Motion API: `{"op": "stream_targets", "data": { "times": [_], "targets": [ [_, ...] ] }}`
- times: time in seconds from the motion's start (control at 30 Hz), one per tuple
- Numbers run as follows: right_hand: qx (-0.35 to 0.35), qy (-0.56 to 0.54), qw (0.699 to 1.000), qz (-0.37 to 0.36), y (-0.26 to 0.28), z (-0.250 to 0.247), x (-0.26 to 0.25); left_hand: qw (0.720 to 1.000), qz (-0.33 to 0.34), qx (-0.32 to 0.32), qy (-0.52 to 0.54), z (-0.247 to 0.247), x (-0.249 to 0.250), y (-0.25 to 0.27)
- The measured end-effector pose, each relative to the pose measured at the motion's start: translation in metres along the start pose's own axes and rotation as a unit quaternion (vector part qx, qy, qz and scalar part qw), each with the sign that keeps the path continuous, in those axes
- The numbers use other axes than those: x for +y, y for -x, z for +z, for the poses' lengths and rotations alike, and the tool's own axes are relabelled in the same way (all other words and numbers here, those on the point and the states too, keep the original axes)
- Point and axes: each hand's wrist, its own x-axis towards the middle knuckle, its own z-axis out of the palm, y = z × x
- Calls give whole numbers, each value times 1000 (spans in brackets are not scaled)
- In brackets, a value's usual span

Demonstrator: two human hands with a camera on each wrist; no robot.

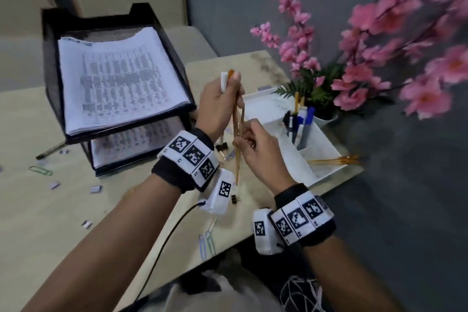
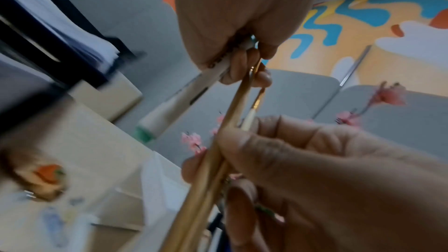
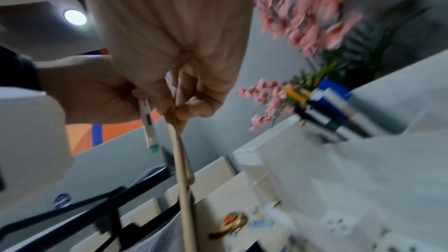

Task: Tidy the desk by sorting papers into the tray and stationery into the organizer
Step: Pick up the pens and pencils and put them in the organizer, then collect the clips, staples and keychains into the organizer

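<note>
Above the desk my left hand grips a white marker together with the upper ends of two thin amber pens. My right hand pinches the same amber pens lower down. The left wrist view shows the marker with a green tip and the amber pens running between both hands. A white organizer to the right holds several pens upright in its cup. A black two-tier paper tray at the left carries printed papers.
Two more amber pens lie across the organizer's front right corner. Paper clips, small staple strips, a binder clip and a dark pen are scattered on the desk. Pink artificial flowers stand behind the organizer.
</note>
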Motion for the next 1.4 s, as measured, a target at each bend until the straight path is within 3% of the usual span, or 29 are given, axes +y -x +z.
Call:
{"op": "stream_targets", "data": {
  "times": [0.23,0.43,0.57,0.7,0.77,0.87,0.97,1.1,1.13,1.2,1.27,1.4],
  "targets": [
    [125,39,989,66,0,-89,56,996,43,-79,20,117,12,-11],
    [311,30,938,154,10,-136,112,980,4,-158,-121,162,-25,-21],
    [291,12,934,205,14,-130,144,942,21,-208,-264,172,-49,-19],
    [256,-31,939,229,15,-121,153,922,34,-181,-340,173,-54,-19],
    [250,-55,936,243,13,-118,154,896,63,-190,-395,172,-61,-19],
    [278,-77,920,265,9,-119,153,820,129,-228,-509,170,-76,-9],
    [321,-95,905,263,6,-123,150,787,142,-226,-556,168,-87,4],
    [345,-19,912,222,7,-120,156,723,156,-254,-623,158,-94,15],
    [349,-13,913,212,6,-118,153,718,151,-256,-629,154,-95,17],
    [366,20,915,171,3,-113,143,742,162,-249,-601,144,-89,21],
    [378,23,916,132,-4,-107,129,794,170,-241,-532,130,-78,25],
    [365,-9,930,42,-25,-78,81,843,122,-202,-484,67,-63,27]
  ]
}}
